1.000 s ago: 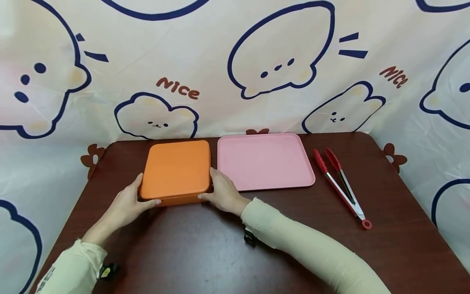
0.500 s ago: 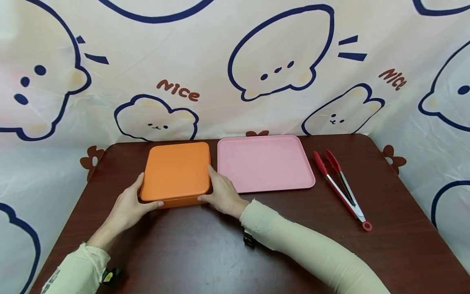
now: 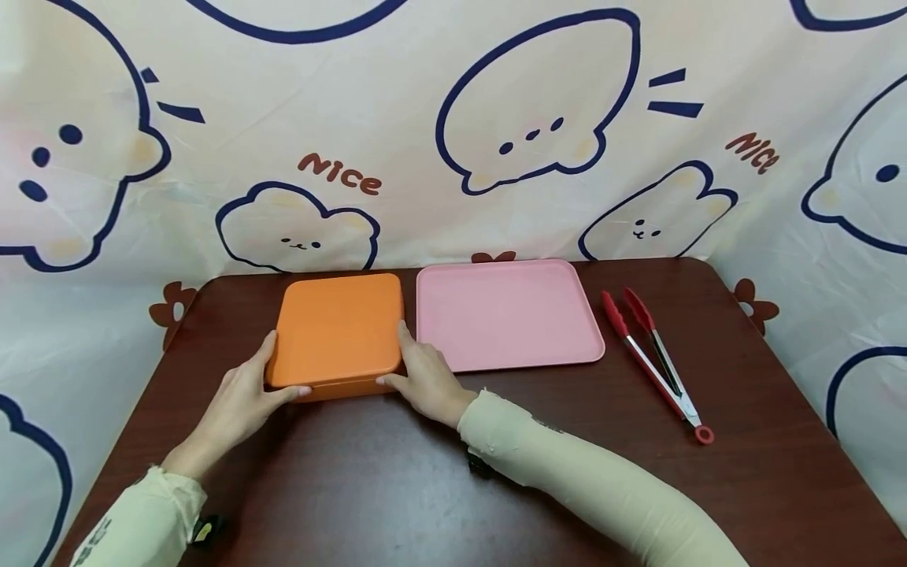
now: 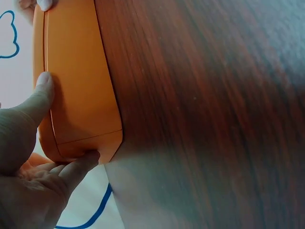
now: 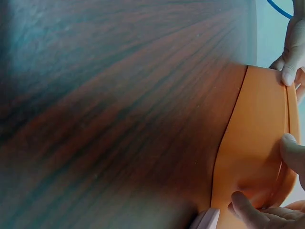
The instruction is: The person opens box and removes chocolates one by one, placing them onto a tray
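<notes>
An orange lidded box [image 3: 338, 331] rests on the table at the left, a hand at each near corner. The left hand [image 3: 237, 402] grips its left side, thumb on the front face near the lid seam; in the left wrist view the fingers of that hand [image 4: 35, 167] curve round the box's end [image 4: 81, 81]. The right hand [image 3: 431, 382] holds the right side, its thumb on the front. In the right wrist view the right hand [image 5: 274, 205] has its thumb by the seam and fingertips against the side of the box [image 5: 257, 124].
A pink tray [image 3: 506, 315] lies just right of the box. Red-handled metal tongs [image 3: 655, 366], spread in a V, lie farther right on the dark wooden table [image 3: 368, 488]. A patterned white cloth [image 3: 418, 157] hangs behind the table's back edge.
The whole head view has shifted slightly. Both hands keep the same hold on the box, which shows no clear movement on the table.
</notes>
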Tool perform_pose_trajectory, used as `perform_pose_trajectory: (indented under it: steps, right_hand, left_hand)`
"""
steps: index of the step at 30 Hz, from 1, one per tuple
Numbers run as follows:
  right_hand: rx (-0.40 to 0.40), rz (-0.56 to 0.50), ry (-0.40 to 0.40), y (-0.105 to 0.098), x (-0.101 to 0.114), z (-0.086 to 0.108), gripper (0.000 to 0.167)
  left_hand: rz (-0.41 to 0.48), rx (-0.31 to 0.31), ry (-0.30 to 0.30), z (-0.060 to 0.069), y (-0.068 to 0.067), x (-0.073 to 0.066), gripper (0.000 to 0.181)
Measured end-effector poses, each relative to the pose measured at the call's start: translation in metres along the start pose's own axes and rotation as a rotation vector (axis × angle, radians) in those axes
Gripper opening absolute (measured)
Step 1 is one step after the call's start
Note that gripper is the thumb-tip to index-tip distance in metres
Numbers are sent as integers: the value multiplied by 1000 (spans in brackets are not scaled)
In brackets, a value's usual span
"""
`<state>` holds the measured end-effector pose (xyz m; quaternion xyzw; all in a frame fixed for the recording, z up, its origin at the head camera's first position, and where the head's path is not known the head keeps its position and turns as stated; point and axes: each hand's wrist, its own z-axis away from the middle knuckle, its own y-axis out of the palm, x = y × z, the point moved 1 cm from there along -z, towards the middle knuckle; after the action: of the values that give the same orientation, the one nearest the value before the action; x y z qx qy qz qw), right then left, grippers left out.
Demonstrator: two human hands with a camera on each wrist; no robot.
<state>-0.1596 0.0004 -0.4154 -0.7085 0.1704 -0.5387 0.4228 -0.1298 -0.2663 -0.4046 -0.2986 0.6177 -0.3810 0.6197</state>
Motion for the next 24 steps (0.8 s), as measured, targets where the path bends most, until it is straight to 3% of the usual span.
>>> perform_pose_trajectory:
  steps: [10,20,24]
  right_hand:
    - [-3,19,-28,-1,2,0,92]
    - [-6,3,-26,1,3,0,92]
    - [0,-14,-13,0,3,0,91]
  left_hand:
    - [-38,-4,32,1,-1,1,108]
    - [-58,-52,122,6,1,4,100]
    - [-70,-54,119,5,1,4,98]
